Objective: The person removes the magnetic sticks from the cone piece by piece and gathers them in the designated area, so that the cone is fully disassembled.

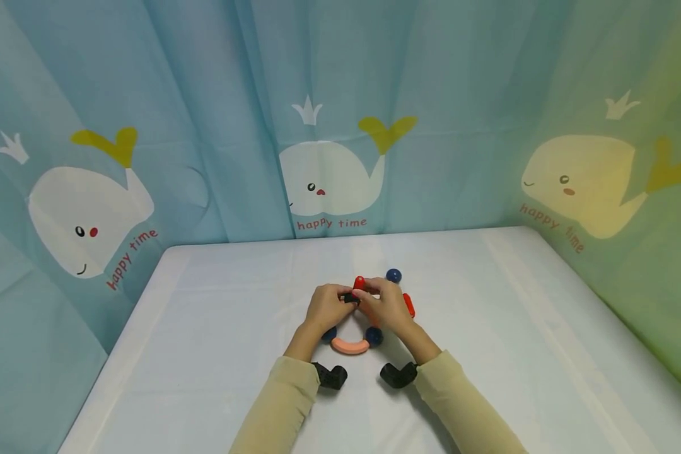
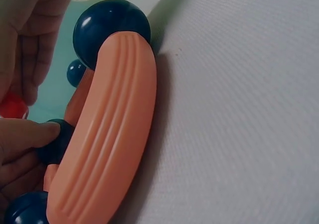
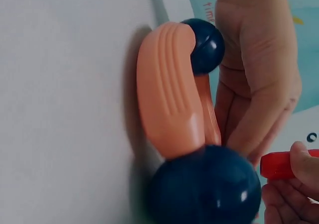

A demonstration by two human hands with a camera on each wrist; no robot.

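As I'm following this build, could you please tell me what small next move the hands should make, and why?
Probably press the red stick onto the blue ball that the left hand pinches: the right hand holds the red stick close to that ball, so only a slight shift seems needed. Whether they already touch is unclear.

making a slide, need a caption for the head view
Left hand pinching a blue ball, right hand holding a red stick, at a white table.
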